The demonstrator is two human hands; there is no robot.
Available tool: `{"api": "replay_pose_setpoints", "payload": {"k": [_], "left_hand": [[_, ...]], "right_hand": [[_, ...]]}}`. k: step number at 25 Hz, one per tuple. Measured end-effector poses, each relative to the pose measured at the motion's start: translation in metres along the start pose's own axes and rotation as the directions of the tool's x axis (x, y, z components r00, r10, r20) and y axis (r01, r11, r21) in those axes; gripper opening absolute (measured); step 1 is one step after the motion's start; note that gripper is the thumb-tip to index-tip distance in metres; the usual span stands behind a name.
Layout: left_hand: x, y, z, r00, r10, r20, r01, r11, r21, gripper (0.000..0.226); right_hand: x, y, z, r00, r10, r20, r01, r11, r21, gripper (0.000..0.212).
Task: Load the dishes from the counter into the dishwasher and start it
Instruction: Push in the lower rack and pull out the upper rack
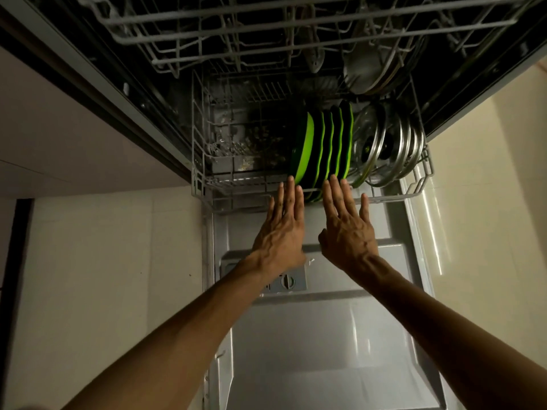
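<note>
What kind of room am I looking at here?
Most likely a home kitchen. An open dishwasher fills the view: its lower rack holds green plates and glass lids, the door lies flat, and both hands reach toward the rack.

Glossy green plates stand in a coated wire rack beside shiny metal-rimmed lids.

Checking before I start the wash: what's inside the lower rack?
The lower rack holds green plates on edge, glass lids right of them, and a cutlery basket at left. Its contents are too dark to identify.
</note>
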State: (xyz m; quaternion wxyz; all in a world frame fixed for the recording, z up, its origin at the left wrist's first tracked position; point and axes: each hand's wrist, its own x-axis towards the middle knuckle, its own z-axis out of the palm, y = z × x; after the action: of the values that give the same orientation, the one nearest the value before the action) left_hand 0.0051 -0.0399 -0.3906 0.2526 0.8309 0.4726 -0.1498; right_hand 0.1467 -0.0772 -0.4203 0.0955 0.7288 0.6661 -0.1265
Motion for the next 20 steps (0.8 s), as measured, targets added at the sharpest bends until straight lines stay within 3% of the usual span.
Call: {"api": "replay_pose_setpoints", "payload": {"k": [20], "left_hand": [[0.077, -0.03, -0.054, 1.0, 0.019, 0.006, -0.019, 0.999, 0.046, 0.116]], "right_hand": [[0.095, 0.008, -0.043, 0.998, -0.015, 0.068, 0.015, 1.0, -0.004, 0.107]]}}
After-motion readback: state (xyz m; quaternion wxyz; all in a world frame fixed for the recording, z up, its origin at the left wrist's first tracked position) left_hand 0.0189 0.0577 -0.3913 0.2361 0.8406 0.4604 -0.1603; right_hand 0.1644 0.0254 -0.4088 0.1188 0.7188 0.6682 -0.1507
